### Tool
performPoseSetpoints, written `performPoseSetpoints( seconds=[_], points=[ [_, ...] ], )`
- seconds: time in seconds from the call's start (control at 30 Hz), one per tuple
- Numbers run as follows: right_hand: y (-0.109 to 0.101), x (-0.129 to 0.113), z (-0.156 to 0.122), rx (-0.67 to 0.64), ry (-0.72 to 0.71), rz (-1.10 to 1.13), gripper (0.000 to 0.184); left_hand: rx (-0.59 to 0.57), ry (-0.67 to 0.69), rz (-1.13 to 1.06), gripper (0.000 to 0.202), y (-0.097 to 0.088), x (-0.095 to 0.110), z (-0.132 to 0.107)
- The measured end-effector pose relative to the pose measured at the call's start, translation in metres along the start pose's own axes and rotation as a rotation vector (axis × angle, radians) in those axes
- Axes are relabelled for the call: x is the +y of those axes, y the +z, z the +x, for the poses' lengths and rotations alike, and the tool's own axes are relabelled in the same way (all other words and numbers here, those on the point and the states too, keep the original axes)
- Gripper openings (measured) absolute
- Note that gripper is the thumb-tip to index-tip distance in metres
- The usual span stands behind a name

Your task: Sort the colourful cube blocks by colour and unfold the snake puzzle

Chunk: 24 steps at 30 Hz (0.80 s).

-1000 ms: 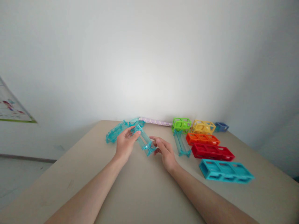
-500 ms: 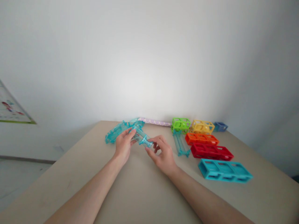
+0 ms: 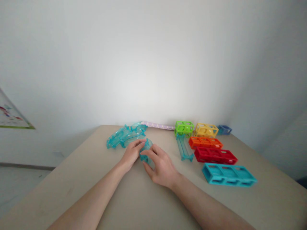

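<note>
Between my two hands is a translucent teal track piece (image 3: 148,145), partly covered by fingers. My left hand (image 3: 133,154) grips its left side, thumb and fingers closed against it. From the right, my right hand (image 3: 160,164) pinches its near end between thumb and forefinger. Just beyond my left hand lie several more teal track pieces, with a wavy track (image 3: 134,134) in front and a longer one (image 3: 116,136) to its left. A straight clear teal track (image 3: 184,148) lies to the right of my right hand.
Open-framed blocks stand on the right of the table: green (image 3: 184,128), yellow (image 3: 206,129), dark blue (image 3: 224,129), orange (image 3: 205,142), red (image 3: 215,156) and turquoise (image 3: 229,174). A purple patterned strip (image 3: 159,126) lies along the wall. The table (image 3: 134,198) meets the wall at the back.
The held track piece has come nearer and turned, now seen more end-on. Both hands moved closer together around it, and the wavy track behind them shows more fully.
</note>
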State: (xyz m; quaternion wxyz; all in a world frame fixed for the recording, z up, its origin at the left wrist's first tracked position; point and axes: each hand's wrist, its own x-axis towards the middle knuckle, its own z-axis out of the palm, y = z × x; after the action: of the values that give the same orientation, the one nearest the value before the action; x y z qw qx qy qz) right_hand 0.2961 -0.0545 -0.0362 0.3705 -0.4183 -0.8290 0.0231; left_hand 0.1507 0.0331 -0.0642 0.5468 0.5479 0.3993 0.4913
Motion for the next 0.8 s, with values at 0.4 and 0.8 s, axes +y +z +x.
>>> performPoseSetpoints(
  seconds=[0.4,0.8],
  points=[
    [0.005,0.015,0.001,-0.035,0.290,-0.293,0.010,-0.155,-0.129,-0.084,0.048,0.007,0.010,-0.011],
    [0.001,0.049,0.006,-0.015,0.550,-0.540,0.027,-0.232,-0.066,0.040,0.041,0.003,0.001,-0.007]
  ],
)
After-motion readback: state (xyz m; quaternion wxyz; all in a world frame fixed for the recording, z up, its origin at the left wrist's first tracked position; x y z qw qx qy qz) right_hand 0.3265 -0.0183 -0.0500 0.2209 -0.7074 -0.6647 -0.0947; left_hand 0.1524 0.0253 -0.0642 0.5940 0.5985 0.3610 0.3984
